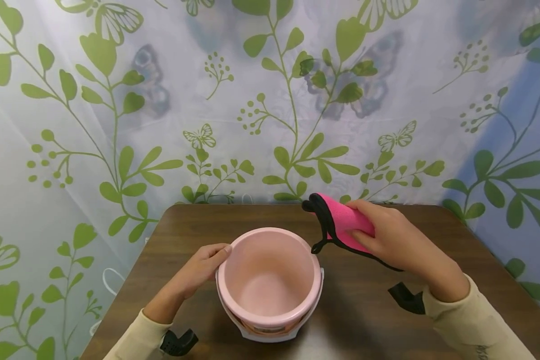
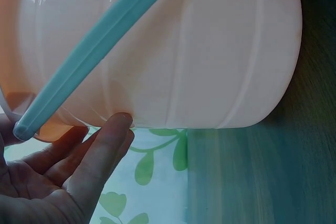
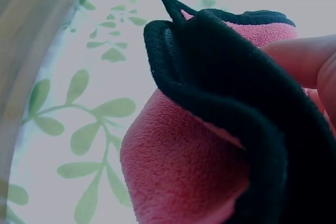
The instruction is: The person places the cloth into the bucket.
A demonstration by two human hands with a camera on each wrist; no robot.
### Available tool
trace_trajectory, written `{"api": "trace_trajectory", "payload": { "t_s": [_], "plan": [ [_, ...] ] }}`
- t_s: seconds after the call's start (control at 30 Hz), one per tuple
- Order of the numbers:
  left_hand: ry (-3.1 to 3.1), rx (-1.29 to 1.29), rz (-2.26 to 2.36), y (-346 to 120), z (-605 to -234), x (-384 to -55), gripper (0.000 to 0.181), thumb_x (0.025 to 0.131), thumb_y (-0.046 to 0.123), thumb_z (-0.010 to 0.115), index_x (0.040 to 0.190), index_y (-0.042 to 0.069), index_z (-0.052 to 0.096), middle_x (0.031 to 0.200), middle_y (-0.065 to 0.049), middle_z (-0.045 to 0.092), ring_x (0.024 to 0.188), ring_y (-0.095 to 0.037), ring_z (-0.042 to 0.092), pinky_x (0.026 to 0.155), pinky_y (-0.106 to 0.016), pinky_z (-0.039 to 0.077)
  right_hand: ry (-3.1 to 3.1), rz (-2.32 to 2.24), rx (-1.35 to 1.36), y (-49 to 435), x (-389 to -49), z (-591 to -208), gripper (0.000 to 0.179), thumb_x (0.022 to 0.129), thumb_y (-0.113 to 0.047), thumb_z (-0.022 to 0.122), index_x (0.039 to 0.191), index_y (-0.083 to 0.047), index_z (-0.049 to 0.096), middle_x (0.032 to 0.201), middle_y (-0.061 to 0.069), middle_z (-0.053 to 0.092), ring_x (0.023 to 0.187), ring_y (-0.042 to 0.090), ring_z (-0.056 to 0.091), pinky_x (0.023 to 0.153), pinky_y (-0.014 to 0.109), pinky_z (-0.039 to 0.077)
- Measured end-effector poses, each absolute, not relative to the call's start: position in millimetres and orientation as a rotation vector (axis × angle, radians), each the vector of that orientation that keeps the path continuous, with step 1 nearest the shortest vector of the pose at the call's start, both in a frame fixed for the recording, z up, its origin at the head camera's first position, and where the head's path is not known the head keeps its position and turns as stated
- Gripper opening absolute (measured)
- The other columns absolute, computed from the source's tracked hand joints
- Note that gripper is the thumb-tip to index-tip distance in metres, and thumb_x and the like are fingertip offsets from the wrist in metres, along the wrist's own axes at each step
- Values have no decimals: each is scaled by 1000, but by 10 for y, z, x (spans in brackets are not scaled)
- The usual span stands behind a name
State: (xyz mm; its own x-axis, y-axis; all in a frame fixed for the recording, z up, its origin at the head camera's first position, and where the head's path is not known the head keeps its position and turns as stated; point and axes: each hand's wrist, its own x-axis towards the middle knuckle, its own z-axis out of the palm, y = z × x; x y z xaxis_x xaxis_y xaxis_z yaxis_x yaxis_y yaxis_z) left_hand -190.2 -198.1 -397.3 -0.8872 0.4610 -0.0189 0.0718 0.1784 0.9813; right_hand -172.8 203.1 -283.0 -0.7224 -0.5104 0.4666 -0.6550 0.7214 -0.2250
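A pale pink plastic bucket [image 1: 227,285] stands upright on the table, its inside bare. At its left rim my left hand [image 1: 202,267] holds on, with the thumb at the edge. The left wrist view has the fingers [image 2: 107,145] against the outer wall, near the end of the bucket's handle [image 2: 100,51]. Right of the bucket and above the tabletop, my right hand [image 1: 396,240] grips a bright pink cloth [image 1: 335,212] with black edging and a hanging loop. Up close, the cloth [image 3: 178,161] looks fuzzy and is folded over; part of the right hand lies outside that view.
The brown wooden table [image 1: 198,220] has rounded far corners. Behind it hangs a curtain [image 1: 234,165] printed with green leaves and butterflies. A white cord [image 1: 110,280] loops beside the table's left edge. Black devices [image 1: 179,343] sit at both wrists.
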Motion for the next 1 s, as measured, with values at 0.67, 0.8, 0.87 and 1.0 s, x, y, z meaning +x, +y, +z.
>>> {"api": "trace_trajectory", "payload": {
  "t_s": [0.67, 0.8, 0.87, 1.0],
  "plan": [
    [2124, 520, 1780, -1965, -4000, -1930, 46, 110, 29, 45, 130, -10, 58, 115, -30, 63, 96, -34, 67, 75, -41, 60, -2539, 671, 1035, 1573, -1786, -2826, 41, 84, -1, 77, 122, -10, 62, 94, -2, 65, 75, 13, 56, 66, 33, 50],
    [2136, 526, 1772, -1953, -3999, -1930, 45, 111, 28, 44, 130, -9, 59, 113, -27, 65, 93, -32, 68, 74, -40, 60, -2545, 696, 1059, 1479, -1795, -2866, 42, 85, -3, 78, 124, -10, 62, 99, -1, 66, 79, 13, 58, 69, 34, 52],
    [2146, 517, 1770, -1959, -4001, -1923, 44, 111, 28, 44, 129, -9, 59, 111, -26, 65, 91, -30, 68, 73, -41, 60, -2541, 699, 1083, 1420, -1807, -2883, 42, 85, -4, 78, 124, -10, 62, 100, -2, 67, 80, 12, 58, 70, 34, 52],
    [2153, 512, 1772, -1979, -3996, -1897, 44, 110, 27, 45, 129, -10, 59, 112, -25, 65, 92, -30, 68, 74, -41, 60, -2530, 700, 1133, 1301, -1835, -2908, 42, 85, -4, 78, 124, -11, 63, 102, -2, 67, 81, 12, 59, 71, 34, 53]
  ]
}}
